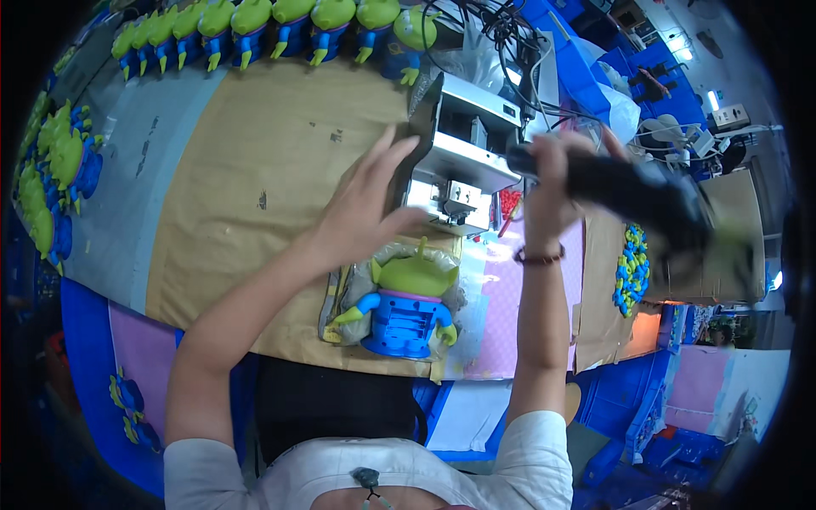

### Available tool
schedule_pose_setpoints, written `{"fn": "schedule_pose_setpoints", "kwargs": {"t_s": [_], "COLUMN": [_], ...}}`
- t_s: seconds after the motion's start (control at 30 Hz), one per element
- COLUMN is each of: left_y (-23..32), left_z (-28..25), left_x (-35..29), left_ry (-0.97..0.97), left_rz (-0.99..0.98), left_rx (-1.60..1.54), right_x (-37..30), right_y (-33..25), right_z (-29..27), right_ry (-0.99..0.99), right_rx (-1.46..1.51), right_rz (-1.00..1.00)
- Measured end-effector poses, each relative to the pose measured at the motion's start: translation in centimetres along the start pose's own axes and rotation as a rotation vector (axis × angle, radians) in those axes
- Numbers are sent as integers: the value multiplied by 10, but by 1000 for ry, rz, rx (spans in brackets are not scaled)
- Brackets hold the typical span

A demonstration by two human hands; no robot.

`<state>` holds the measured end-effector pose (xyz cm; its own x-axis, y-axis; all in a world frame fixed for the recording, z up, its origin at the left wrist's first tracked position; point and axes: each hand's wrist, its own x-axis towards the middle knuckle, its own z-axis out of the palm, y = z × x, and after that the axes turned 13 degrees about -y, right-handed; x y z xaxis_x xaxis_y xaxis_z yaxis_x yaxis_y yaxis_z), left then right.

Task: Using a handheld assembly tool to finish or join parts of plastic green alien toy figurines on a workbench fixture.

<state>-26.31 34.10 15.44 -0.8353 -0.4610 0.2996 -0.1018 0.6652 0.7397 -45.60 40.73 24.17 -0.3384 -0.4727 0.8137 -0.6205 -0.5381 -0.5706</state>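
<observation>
A toy figure (406, 302) with a green head and blue body lies at the table's near edge, on clear plastic, slots showing in its body. Beyond it my left hand (367, 200) is raised with fingers spread, holding nothing, beside the open-fronted metal box (463, 140); whether it touches the box I cannot tell. On the box's other side my right hand (551, 183) has its fingers wrapped round a long, dark, thick-bodied thing (629, 189). That thing is smeared by motion, so its kind is unclear. A small metal unit (460, 200) sits at the box's near end.
A row of similar toy figures (251, 30) lines the far edge, with more figures (64, 157) at the left. Black cables (501, 38) tangle behind the box. Small red pieces (510, 202) lie beside it. Blue and green parts (631, 270) are heaped at the right, near a cardboard box (735, 208).
</observation>
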Motion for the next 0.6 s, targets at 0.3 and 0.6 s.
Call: {"fn": "schedule_pose_setpoints", "kwargs": {"t_s": [0.3,0.6], "left_y": [23,18], "left_z": [60,85], "left_x": [-177,-185], "left_ry": [-33,76], "left_rz": [-145,-223], "left_rx": [-50,33], "right_x": [-21,-15], "right_y": [-12,4], "right_z": [-7,-1], "right_ry": [-159,-242], "right_rx": [377,330], "right_rz": [346,656]}}
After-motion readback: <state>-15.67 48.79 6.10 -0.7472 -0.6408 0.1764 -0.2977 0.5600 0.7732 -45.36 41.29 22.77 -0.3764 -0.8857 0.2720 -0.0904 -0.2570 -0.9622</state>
